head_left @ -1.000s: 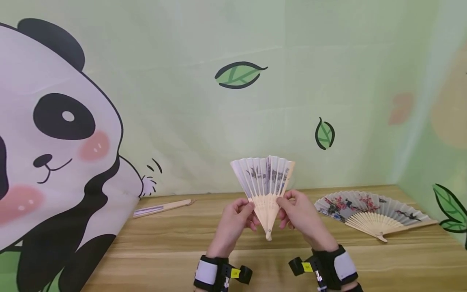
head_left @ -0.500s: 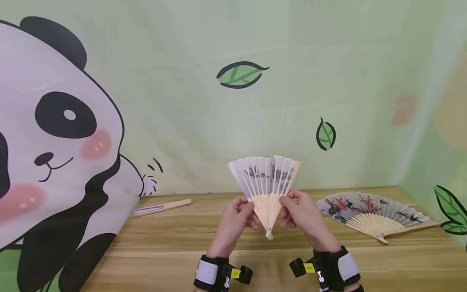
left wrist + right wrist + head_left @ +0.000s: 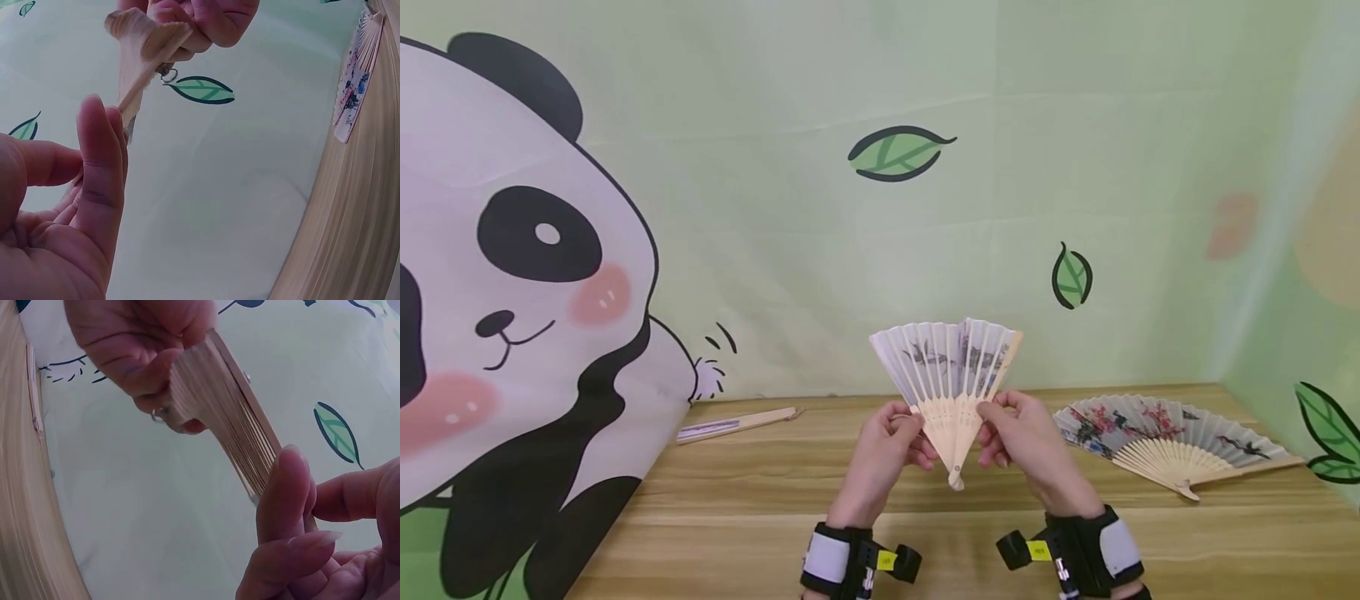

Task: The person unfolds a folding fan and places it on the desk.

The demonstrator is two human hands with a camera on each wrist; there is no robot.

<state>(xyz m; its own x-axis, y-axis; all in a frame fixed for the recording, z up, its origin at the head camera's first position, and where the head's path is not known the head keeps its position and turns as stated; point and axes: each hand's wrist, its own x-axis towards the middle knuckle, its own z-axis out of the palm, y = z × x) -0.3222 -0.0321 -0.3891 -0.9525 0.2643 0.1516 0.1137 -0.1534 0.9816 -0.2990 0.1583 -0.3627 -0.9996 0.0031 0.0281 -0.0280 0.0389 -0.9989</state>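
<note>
A partly spread folding fan [image 3: 951,367] with a dark printed picture is held up in front of me, its pivot end pointing down. My left hand [image 3: 883,446] pinches its left edge between thumb and fingers. On the other edge, my right hand [image 3: 1018,437] does the same. Seen from below in the right wrist view, the fan's wooden ribs [image 3: 219,403] lie stacked close together. The left wrist view shows the pivot end [image 3: 147,44] of the fan above the left fingers, with the right hand beyond. Both hands are off the table.
A wide-open folding fan [image 3: 1172,442] with pink blossoms lies on the wooden table [image 3: 737,542] at the right. At the back left lies a closed folding fan [image 3: 737,425]. Behind the table hangs a green backdrop [image 3: 775,250] with a panda and leaves.
The held fan has spread wider, its right edge moving to the right with my right hand. My left hand has stayed nearly in place. The view has shifted slightly.
</note>
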